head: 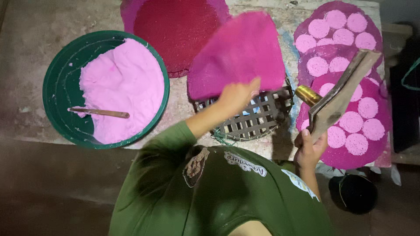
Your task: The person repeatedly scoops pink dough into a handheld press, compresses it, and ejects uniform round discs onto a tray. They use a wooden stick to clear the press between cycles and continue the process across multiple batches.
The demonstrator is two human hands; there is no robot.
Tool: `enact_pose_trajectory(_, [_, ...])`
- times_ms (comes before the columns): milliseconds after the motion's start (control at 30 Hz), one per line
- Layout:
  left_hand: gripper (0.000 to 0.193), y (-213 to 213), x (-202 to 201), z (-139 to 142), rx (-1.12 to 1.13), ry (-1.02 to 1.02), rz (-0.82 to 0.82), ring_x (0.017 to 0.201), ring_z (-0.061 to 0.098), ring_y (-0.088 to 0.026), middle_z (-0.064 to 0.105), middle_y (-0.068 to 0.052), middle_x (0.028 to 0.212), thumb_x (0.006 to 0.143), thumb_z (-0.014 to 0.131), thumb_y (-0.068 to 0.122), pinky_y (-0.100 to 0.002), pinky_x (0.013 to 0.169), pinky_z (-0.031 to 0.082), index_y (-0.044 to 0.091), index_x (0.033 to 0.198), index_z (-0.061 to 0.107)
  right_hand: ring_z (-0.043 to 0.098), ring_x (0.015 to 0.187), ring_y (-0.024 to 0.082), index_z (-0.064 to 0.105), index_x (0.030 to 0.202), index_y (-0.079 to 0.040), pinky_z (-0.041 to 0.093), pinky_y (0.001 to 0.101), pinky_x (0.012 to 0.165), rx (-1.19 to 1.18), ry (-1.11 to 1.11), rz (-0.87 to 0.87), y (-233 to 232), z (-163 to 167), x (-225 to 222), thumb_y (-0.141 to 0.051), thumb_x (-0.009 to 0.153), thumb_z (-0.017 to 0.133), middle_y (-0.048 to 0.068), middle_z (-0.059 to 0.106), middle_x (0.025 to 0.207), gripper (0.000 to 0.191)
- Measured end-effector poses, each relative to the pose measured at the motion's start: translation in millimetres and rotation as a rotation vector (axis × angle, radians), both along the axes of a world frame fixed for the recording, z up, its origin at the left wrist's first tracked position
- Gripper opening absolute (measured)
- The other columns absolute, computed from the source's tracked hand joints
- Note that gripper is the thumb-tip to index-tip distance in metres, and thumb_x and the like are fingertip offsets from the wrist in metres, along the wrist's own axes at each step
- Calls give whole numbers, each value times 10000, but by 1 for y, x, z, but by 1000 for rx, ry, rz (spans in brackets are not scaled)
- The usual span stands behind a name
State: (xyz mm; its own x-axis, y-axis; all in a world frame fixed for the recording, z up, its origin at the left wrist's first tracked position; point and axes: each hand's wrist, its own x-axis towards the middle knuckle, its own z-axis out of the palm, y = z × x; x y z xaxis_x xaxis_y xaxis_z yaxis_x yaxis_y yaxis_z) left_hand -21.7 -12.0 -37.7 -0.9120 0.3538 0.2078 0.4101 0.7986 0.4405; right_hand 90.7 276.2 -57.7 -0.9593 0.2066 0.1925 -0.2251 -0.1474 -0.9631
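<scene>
My left hand (236, 94) grips the lower edge of a round magenta sheet (238, 52) and holds it tilted above a dark woven lattice tray (258, 118). My right hand (309, 148) is closed on the handle of a flat wooden paddle (339, 94), which carries a brass cylinder (307, 95) on its left side. The paddle hangs over a stack of magenta mats (372, 91) covered with several pale pink discs (356, 144).
A green basin (59, 87) at the left holds a mound of pink dough (122, 83) with a wooden stick (99, 112) lying in it. A dark red round mat (175, 30) lies at the back. A dark bowl (353, 192) sits low at the right. The table's front edge runs beneath the basin.
</scene>
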Motion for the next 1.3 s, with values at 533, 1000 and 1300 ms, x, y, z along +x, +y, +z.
enact_pose_trajectory(533, [437, -53, 111, -7, 536, -625, 152, 1197, 658, -278, 661, -149, 1334, 999, 578, 308, -419, 1016, 524, 123, 1392, 525, 433, 554, 99, 468, 1449, 0, 334, 259, 513, -3, 15, 153, -24, 4, -6, -235, 1004, 718, 30, 520, 817, 561])
enact_pose_trajectory(1000, [103, -173, 197, -95, 233, -70, 716, 810, 654, -328, 646, -126, 926, 911, 617, 151, -442, 683, 543, 84, 988, 628, 541, 705, 139, 504, 1249, -10, 443, 280, 599, -76, 54, 407, -76, 14, -30, -449, 1084, 670, 82, 568, 941, 498])
enact_pose_trajectory(1300, [552, -83, 106, 32, 233, 175, 455, 965, 630, -342, 648, -203, 1090, 753, 759, 272, -441, 795, 520, 9, 1204, 579, 561, 633, 115, 594, 1083, 2, 409, 259, 521, 145, -69, 516, -76, 22, -32, -534, 1067, 567, 53, 601, 773, 537])
